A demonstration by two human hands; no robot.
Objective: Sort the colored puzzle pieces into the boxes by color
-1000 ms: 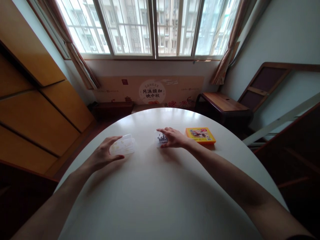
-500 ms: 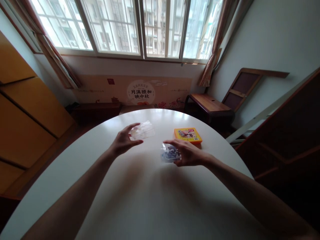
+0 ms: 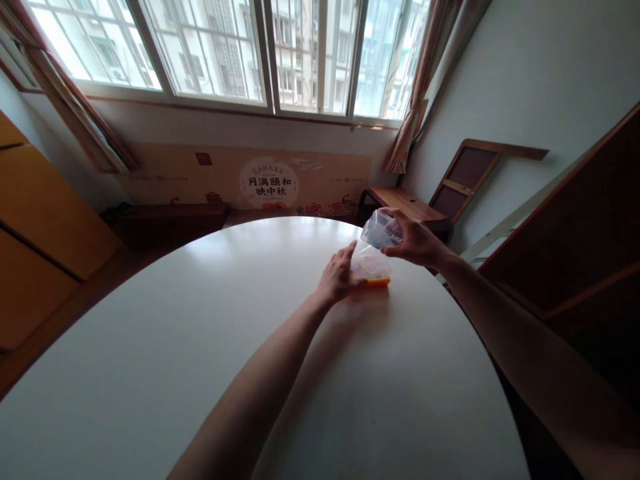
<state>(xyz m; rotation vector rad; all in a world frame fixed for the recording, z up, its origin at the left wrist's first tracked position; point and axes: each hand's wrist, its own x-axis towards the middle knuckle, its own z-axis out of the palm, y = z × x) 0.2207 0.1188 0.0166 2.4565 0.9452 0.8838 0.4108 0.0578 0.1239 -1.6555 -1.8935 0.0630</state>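
My right hand (image 3: 413, 239) is closed around a clear plastic container (image 3: 379, 230), held tilted above the far right part of the table. Its contents are blurred, with a bluish tint low down. My left hand (image 3: 339, 273) curls its thumb and fingers around the left side of another clear plastic container (image 3: 369, 265). This second container is in front of or on top of the yellow-orange box (image 3: 377, 283), and I cannot tell which. Only the orange lower edge of that box shows plainly; its printed top is seen faintly through the plastic.
A round white table (image 3: 210, 320) spreads beneath both arms. Beyond its far edge stand a wooden chair (image 3: 407, 203) and a printed cardboard panel (image 3: 310, 170) below the window. An orange-brown cabinet (image 3: 55, 220) is at the left.
Both hands have moved to the right and away from me with their clear containers, over to the yellow-orange box. The right hand has risen and tilted its container. The view has shifted slightly.
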